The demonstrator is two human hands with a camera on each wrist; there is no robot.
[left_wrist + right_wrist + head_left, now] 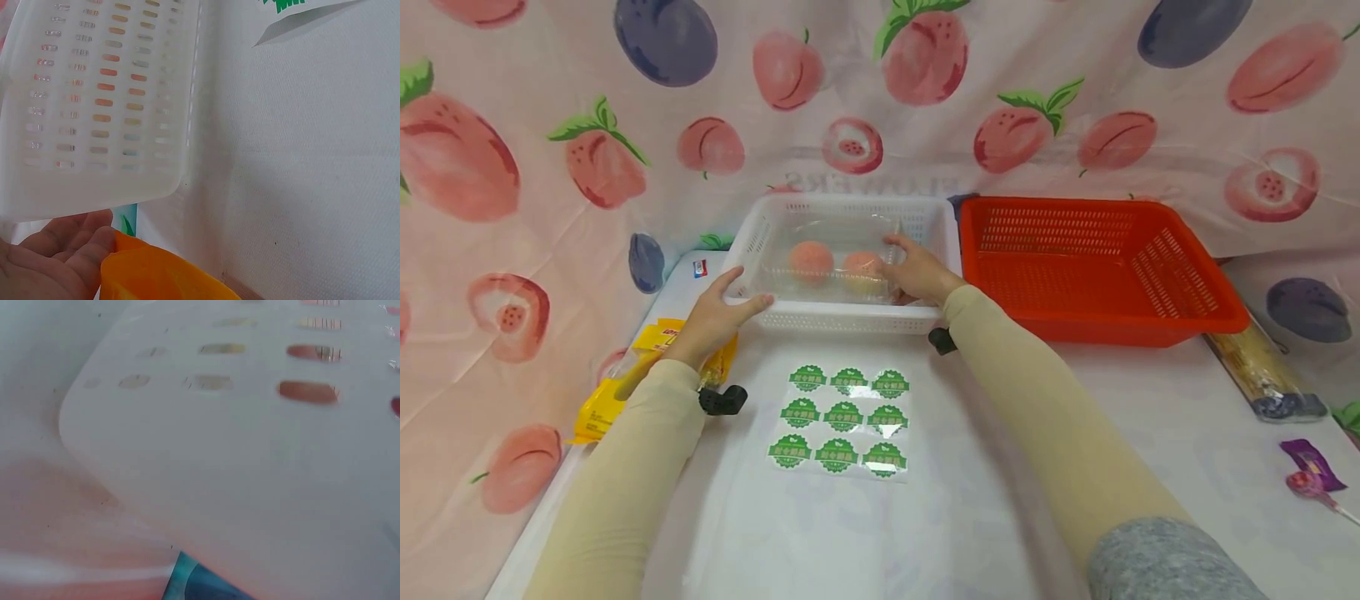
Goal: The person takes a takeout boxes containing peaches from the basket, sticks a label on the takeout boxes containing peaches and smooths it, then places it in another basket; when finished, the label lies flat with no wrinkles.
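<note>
In the head view, a white plastic basket (842, 321) holds a clear plastic box (835, 229) with two pinkish peaches inside, one peach (811, 260) on the left and the other peach (859, 268) on the right. My right hand (922, 271) reaches over the basket and grips the right end of the box; its lower fingers are partly hidden. At the basket's front left corner, my left hand (711, 321) has thumb and fingers spread beside the rim. The left wrist view shows that hand just past the basket corner.
A red basket (1067, 283) stands to the right. A sheet of green round stickers (842, 417) lies in front. Yellow packaging (597, 410) sits by the left forearm. Far right are a long clear-wrapped package (1262, 371), a purple wrapper (1311, 462) and a lollipop (1305, 485).
</note>
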